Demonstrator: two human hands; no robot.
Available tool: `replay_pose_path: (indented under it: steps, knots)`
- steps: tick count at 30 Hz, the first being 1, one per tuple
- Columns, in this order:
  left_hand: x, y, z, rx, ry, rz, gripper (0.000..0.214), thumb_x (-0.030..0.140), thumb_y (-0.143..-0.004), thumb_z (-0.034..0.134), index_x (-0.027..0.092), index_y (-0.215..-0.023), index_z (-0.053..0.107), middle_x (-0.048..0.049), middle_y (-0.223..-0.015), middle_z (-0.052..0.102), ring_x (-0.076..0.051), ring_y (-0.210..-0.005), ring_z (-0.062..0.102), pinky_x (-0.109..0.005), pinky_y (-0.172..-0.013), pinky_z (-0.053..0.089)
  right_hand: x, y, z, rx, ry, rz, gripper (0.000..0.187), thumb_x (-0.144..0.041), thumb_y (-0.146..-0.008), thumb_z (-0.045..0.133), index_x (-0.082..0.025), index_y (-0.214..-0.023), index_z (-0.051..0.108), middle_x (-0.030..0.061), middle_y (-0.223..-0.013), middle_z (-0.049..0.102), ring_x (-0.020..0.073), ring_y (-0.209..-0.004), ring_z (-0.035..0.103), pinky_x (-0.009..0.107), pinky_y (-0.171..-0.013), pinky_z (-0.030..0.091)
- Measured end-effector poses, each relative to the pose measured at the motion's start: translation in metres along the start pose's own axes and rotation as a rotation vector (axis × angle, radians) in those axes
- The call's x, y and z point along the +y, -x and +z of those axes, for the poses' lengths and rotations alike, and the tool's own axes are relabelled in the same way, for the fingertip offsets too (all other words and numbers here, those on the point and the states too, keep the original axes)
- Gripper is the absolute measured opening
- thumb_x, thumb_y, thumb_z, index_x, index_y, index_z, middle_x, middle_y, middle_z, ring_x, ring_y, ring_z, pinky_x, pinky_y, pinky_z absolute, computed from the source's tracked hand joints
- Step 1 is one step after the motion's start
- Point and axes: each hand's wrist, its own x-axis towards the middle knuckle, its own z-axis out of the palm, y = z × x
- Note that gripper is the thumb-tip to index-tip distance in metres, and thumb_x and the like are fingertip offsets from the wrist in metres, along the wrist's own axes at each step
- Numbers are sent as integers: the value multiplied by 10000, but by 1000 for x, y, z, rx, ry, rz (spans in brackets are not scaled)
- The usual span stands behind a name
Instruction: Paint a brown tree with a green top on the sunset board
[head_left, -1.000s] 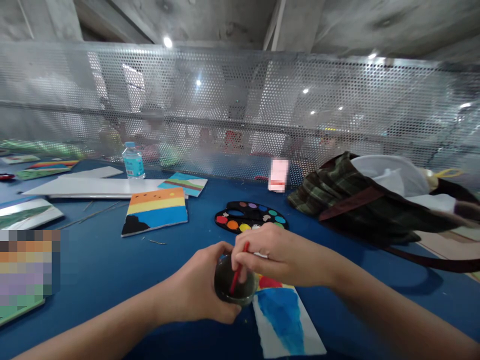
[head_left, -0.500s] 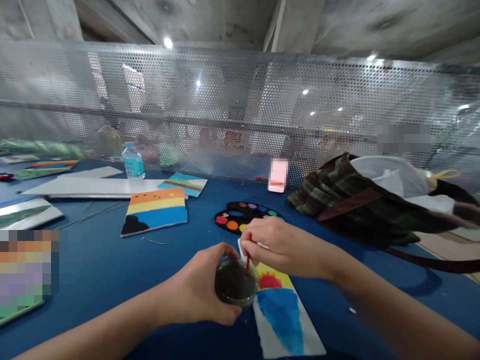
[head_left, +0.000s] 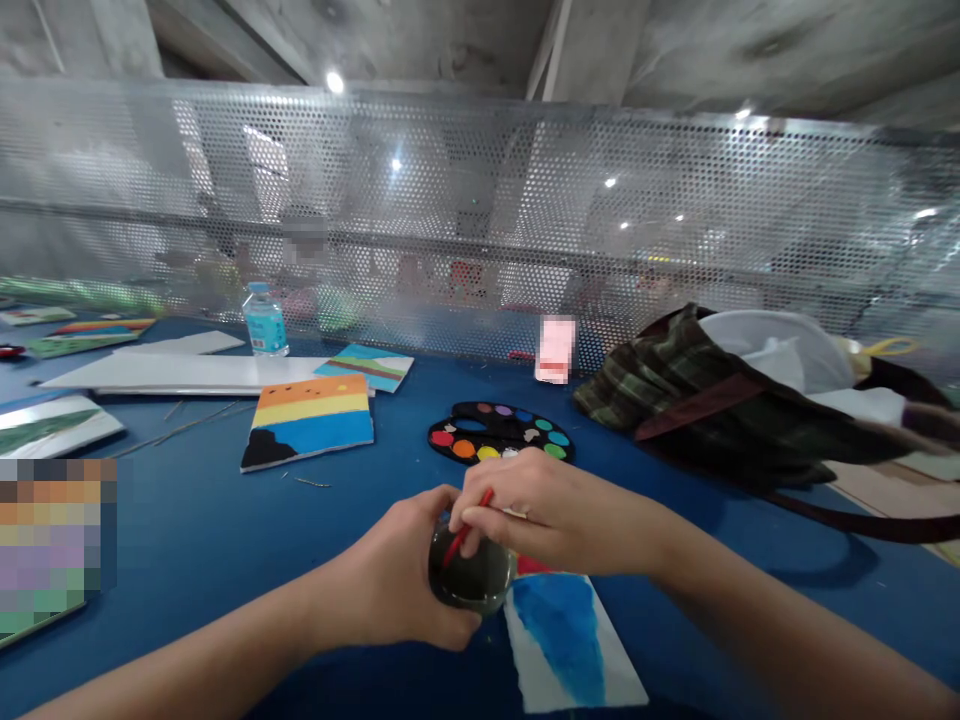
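Note:
My left hand (head_left: 397, 570) is wrapped round the side of a clear cup (head_left: 491, 598) of dark, murky water. Between the fingers of my right hand (head_left: 525, 505) is a red paintbrush (head_left: 466, 532), slanting down to the left into the cup; its tip is hidden in the water. Under my right hand and beside the cup lies a paper painting (head_left: 566, 635) with a blue area and a bit of red; its upper part is covered by the hand. Just beyond is a black paint palette (head_left: 499, 430) with several round colour wells.
A small sunset canvas (head_left: 311, 420) lies left of the palette, with white boards (head_left: 180, 372) and a water bottle (head_left: 265, 322) behind it. A phone (head_left: 555, 350) leans at the perforated metal screen (head_left: 450, 190). At right slumps a plaid bag (head_left: 705, 400).
My right hand has moved left and slightly down over the cup. The brush has shifted to the cup's left side and tilted more. My left hand has stayed in place.

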Motion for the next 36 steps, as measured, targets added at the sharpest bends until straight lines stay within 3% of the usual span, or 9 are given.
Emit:
replay_pose_path:
  steps: [4, 9, 14, 19, 23, 28, 33, 36]
  knots:
    - [1, -1, 0, 1, -6, -8, 485, 195, -516, 667, 201, -933, 421, 29, -799, 549, -142, -675, 509, -239, -559, 410, 1, 2, 0, 33, 80, 116, 291, -120, -822, 371, -138, -630, 589, 1, -633, 611, 97, -631, 547, 209, -629, 399]
    - [4, -1, -1, -3, -9, -24, 427, 185, -525, 651, 194, -888, 428, 38, -750, 535, -125, -620, 484, -226, -507, 394, -1, 1, -1, 4, 9, -13, 297, -116, -838, 364, -127, -679, 616, 16, -746, 631, 82, -711, 559, 177, -674, 398]
    - [3, -1, -1, 6, -26, -14, 496, 192, -535, 655, 217, -967, 412, 31, -833, 563, -146, -699, 522, -249, -591, 421, 0, 1, -3, 26, 157, 129, 276, -116, -819, 382, -133, -631, 583, 2, -620, 601, 96, -587, 533, 219, -614, 384]
    - [0, -2, 0, 26, -52, -9, 435, 202, -518, 660, 207, -889, 432, 45, -754, 534, -125, -621, 485, -227, -508, 385, 0, 1, -2, -31, 30, 21, 306, -113, -850, 355, -126, -682, 611, 11, -759, 637, 80, -700, 562, 181, -684, 393]
    - [-1, -4, -1, 28, -51, -7, 505, 198, -515, 667, 220, -953, 415, 38, -807, 552, -138, -672, 508, -239, -561, 408, 2, 1, -2, 26, 171, 139, 280, -121, -830, 378, -125, -648, 590, 11, -649, 616, 101, -606, 541, 226, -623, 387]
    - [-1, -4, -2, 47, -73, -28, 480, 206, -521, 658, 205, -941, 427, 27, -782, 549, -139, -634, 504, -243, -524, 395, 3, 2, -4, -15, 16, 19, 321, -148, -863, 347, -137, -699, 622, 12, -760, 646, 89, -707, 572, 203, -685, 398]
    - [-1, -3, -2, 54, -75, -20, 502, 222, -525, 666, 217, -961, 416, 26, -823, 557, -145, -676, 516, -251, -566, 411, 4, 3, -6, 16, 43, 91, 293, -128, -836, 375, -133, -652, 602, 8, -659, 641, 94, -619, 571, 215, -629, 410]
    - [-2, -3, -2, 51, -79, -26, 504, 226, -533, 660, 211, -973, 415, 16, -814, 560, -151, -674, 525, -249, -552, 411, 3, 1, -3, -4, -65, 6, 292, -136, -846, 370, -136, -693, 619, 9, -724, 658, 84, -680, 590, 197, -666, 418]
